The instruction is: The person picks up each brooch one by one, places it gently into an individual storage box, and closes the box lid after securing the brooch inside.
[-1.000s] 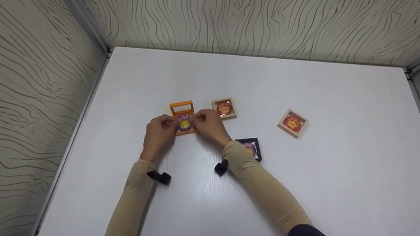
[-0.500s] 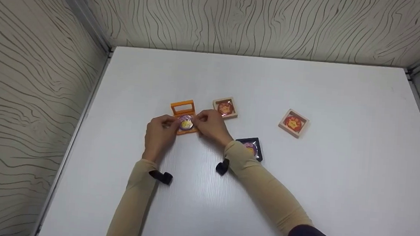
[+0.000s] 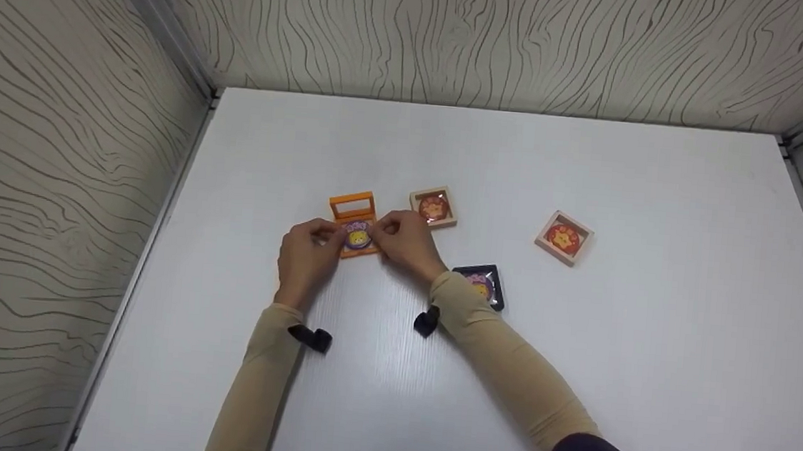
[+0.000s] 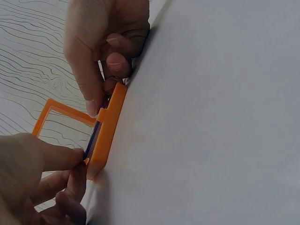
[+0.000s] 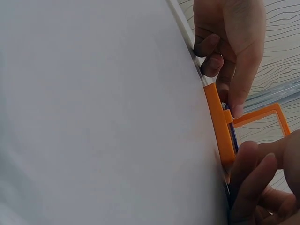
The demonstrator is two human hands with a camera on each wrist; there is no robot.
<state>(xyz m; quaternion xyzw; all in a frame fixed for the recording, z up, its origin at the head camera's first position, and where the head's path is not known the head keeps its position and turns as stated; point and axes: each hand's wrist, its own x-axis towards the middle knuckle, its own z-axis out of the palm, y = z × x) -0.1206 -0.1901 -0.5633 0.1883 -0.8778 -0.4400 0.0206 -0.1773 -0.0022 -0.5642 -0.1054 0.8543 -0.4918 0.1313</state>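
An orange display frame lies on the white table with its windowed lid raised at the back. In its base sits a round purple badge with a yellow bear on it. My left hand pinches the badge's left edge, its thumb at the rim in the left wrist view. Opposite, my right hand pinches the right edge with thumb and fingertips. From the side, the badge's rim shows as a thin blue line against the orange base. The fingertips hide both edges of the badge from above.
Behind my right hand is a pale wooden frame with a red star badge. A similar wooden frame lies farther right. My right forearm partly covers a black frame. Wood-grain panels border the white table.
Both hands stay at the badge with almost no movement. Glare washed over the badge half a second ago and is gone now; the whole head view has shifted slightly.
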